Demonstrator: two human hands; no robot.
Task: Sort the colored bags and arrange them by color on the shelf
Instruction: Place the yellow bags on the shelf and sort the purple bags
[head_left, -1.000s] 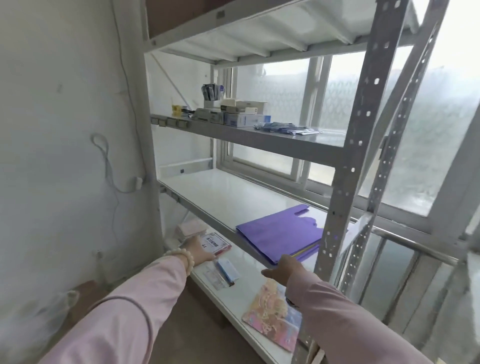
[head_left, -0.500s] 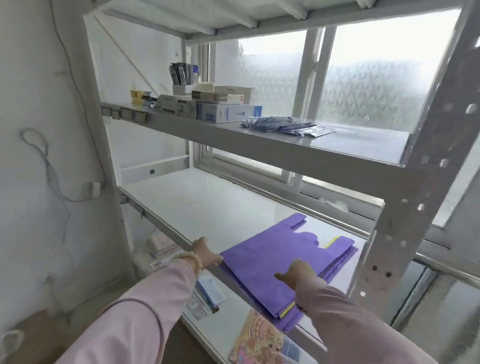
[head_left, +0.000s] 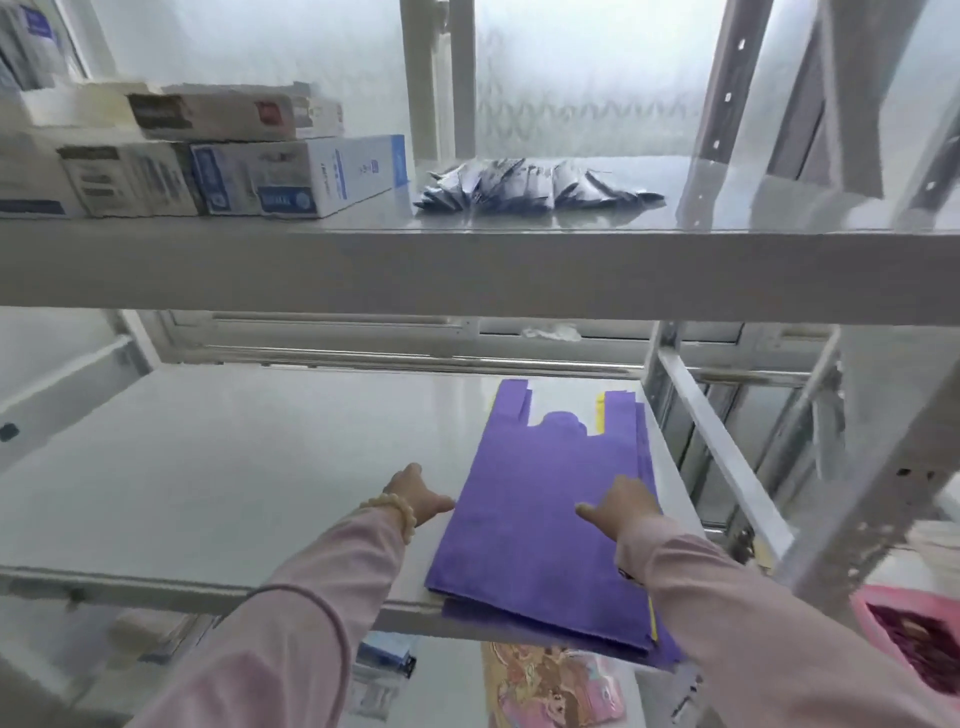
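A flat stack of purple bags (head_left: 540, 509) lies on the right part of the white middle shelf (head_left: 218, 467), its near edge hanging over the shelf front. A yellow bag (head_left: 601, 413) peeks out from under the stack at its handles and near corner. My left hand (head_left: 418, 499) rests on the shelf with its thumb touching the stack's left edge. My right hand (head_left: 621, 506) lies flat on top of the purple stack, fingers spread. Neither hand grips anything.
The upper shelf (head_left: 467, 265) carries several boxes (head_left: 291, 174) at left and a heap of dark sachets (head_left: 535, 187). A perforated metal post (head_left: 878, 467) stands to the right. On the lower shelf lies a patterned pink bag (head_left: 550, 686). A pink basket (head_left: 914, 634) sits far right.
The view has swung right and closer to the shelf. My right hand moved further onto the purple stack; my left hand slid right from the shelf edge to the stack's left side.
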